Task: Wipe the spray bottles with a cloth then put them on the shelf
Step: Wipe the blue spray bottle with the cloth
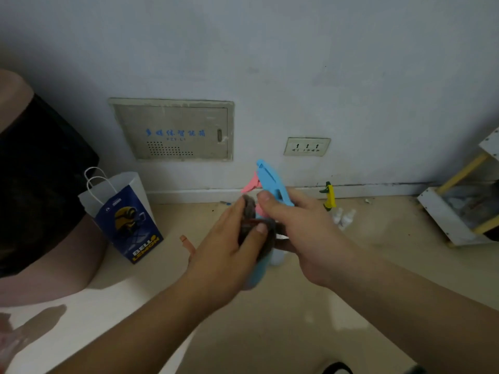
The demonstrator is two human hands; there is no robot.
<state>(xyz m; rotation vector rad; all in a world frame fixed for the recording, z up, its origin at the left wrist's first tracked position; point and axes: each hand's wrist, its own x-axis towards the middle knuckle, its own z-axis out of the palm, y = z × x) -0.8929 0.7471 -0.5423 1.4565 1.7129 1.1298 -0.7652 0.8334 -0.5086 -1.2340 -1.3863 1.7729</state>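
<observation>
The spray bottle [271,182] had a head of smooth, hard-looking plastic in blue with a pink trigger, faintly shiny, and the cloth [249,207] wrapped against it looked soft, dark and matt. The bag [121,214] was of paper, white on its side and slightly glossy on its printed face, while the wall [324,63] behind it was matt paint, scuffed and uneven round the dull grey metal panel [172,130]. The floor [297,319] looked smooth and lightly glossy, and the socket [307,146] was smooth pale plastic.
</observation>
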